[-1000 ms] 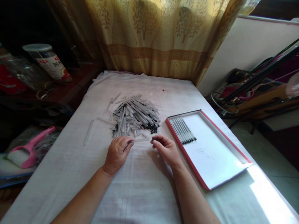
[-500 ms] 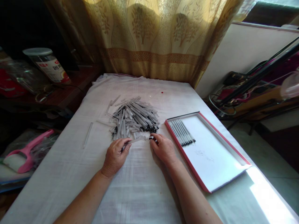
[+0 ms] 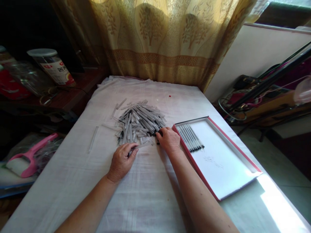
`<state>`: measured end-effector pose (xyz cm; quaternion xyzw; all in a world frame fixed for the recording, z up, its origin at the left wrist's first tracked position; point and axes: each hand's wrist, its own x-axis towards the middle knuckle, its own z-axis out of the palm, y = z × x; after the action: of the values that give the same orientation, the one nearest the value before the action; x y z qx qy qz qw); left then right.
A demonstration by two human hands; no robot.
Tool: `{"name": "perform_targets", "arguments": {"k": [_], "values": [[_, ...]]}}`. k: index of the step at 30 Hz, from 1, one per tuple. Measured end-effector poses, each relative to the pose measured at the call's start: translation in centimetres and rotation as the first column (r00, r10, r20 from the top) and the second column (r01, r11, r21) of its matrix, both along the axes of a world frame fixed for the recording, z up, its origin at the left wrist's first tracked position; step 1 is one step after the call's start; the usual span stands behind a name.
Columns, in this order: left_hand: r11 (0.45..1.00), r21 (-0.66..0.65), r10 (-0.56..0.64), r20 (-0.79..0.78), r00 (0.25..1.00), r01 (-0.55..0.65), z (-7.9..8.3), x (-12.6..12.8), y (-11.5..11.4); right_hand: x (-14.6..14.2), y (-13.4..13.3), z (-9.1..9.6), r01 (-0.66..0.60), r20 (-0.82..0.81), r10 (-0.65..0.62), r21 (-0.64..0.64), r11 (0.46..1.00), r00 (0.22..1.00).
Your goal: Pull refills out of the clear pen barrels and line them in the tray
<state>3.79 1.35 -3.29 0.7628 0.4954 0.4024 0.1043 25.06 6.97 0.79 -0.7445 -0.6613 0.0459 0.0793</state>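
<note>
My left hand [image 3: 122,160] is closed around a clear pen barrel [image 3: 144,144], which points right just in front of the pile. My right hand [image 3: 169,139] reaches to the pile's right front edge, fingers curled down among small black pen parts [image 3: 152,133]; what they pinch is hidden. A small black piece [image 3: 158,143] lies just below those fingertips. The heap of pen barrels [image 3: 143,116], translucent and loosely crossed, sits beyond both hands. To the right is a shallow white box with red edges [image 3: 198,170], holding a neat row of black-tipped pens [image 3: 190,137].
A single loose barrel [image 3: 93,139] lies left of the heap on the white tablecloth [image 3: 136,200]. A tiny red bit [image 3: 169,96] is near the back. Left of the table are a lidded jar [image 3: 54,68] and a pink-handled tool [image 3: 32,155]. A gold curtain [image 3: 155,42] hangs behind.
My right hand has moved forward, up to the black parts at the heap's edge. The black piece formerly at its fingertips shows below them. My left hand keeps the barrel, nearly unmoved.
</note>
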Motion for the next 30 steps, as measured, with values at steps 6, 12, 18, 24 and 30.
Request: {"name": "perform_targets", "arguments": {"k": [6, 12, 18, 24, 30], "values": [[1.000, -0.024, -0.006, 0.003, 1.000, 0.006, 0.1, -0.1, 0.0, 0.5, -0.4, -0.1, -0.002, -0.022, 0.002, 0.027, 1.000, 1.000], [1.000, 0.017, 0.014, 0.042, 0.999, -0.014, 0.1, 0.0, 0.0, 2.8, -3.0, -0.9, 0.144, -0.332, 0.024, 0.471, 0.870, 0.943], [0.999, -0.002, 0.040, 0.065, 0.997, -0.040, 0.1, 0.0, 0.1, 3.4, -4.2, -0.8, 0.550, -0.894, 0.255, 0.430, 0.716, 0.368], [0.999, -0.019, 0.035, 0.061, 0.998, -0.034, 0.0, -0.1, 0.1, 2.9, -3.9, -0.3, 0.626, -0.965, 0.262, 0.220, 0.748, 0.026], [0.999, -0.038, 0.021, 0.043, 0.999, -0.020, 0.2, 0.0, 0.0, 2.5, -4.0, -0.4, 0.611, -0.970, 0.245, 0.198, 0.766, 0.008]]}}
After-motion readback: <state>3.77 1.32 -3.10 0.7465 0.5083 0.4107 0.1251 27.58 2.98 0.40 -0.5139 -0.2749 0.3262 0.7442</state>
